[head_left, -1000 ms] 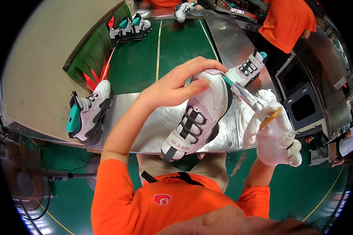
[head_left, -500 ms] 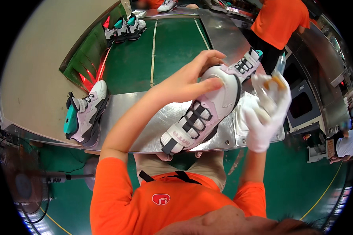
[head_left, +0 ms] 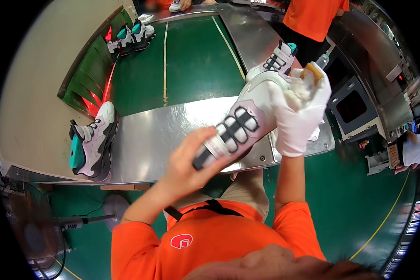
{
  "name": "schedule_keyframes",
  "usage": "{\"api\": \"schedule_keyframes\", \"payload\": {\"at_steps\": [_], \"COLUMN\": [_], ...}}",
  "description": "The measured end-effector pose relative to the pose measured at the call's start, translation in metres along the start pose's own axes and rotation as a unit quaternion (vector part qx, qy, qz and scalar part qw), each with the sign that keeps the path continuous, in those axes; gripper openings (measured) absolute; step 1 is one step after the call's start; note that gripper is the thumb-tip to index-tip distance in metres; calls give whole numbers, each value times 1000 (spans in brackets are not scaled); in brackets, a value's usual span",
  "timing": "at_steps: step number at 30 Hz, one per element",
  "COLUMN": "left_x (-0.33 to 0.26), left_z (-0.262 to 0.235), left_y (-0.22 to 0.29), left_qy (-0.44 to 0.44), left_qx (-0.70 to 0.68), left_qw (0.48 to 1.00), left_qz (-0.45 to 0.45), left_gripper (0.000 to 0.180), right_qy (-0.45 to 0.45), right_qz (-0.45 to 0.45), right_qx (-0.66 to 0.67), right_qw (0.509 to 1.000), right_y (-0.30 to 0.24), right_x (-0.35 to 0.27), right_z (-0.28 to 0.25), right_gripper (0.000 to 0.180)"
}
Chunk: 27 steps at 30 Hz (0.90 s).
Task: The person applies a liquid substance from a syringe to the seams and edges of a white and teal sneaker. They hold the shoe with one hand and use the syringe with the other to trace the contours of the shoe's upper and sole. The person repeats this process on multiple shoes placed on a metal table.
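Nearest: bare left hand (head_left: 191, 161), fingers (head_left: 209, 138) wrapped round the heel end of the white sneaker (head_left: 242, 119), held up above the steel bench (head_left: 158, 135). Sneaker's long axis runs low-left to upper-right, toe away from the body. Further out, gloved right hand (head_left: 297, 112) sits at the toe end, fingers closed on a wad of cloth (head_left: 299, 88), pressed to the upper. Right hand is nearer the toe. Beyond: second sneaker (head_left: 92, 142) far left on the bench, squeeze bottle (head_left: 323, 59) behind the glove.
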State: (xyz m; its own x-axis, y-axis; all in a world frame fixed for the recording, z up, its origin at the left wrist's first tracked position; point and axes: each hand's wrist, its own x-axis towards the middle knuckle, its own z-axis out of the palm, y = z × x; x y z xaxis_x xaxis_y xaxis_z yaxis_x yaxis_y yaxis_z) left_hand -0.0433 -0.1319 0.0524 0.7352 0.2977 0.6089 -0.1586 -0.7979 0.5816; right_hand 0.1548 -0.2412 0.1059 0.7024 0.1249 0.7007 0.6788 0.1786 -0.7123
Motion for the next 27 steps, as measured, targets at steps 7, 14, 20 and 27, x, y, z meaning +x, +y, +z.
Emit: {"api": "schedule_keyframes", "payload": {"at_steps": [7,14,20,27], "left_x": [37,51,52,50], "left_z": [-79,-80,-78,-76], "left_y": [-23,-44,-39,-40], "left_qy": [-192,-238,-238,-226], "left_qx": [-129,-113,-83,-85], "left_qw": [922,906,907,915], "left_qz": [-311,-330,-337,-325], "left_gripper": [34,31,34,37], "right_qy": [-179,-223,-169,-181], "right_qz": [288,371,403,448], "right_qx": [108,-11,442,382], "right_qw": [934,902,783,788], "right_y": [52,40,29,27], "right_x": [-65,-114,-111,-106], "right_z": [-111,-137,-128,-110], "right_gripper": [83,76,83,81]}}
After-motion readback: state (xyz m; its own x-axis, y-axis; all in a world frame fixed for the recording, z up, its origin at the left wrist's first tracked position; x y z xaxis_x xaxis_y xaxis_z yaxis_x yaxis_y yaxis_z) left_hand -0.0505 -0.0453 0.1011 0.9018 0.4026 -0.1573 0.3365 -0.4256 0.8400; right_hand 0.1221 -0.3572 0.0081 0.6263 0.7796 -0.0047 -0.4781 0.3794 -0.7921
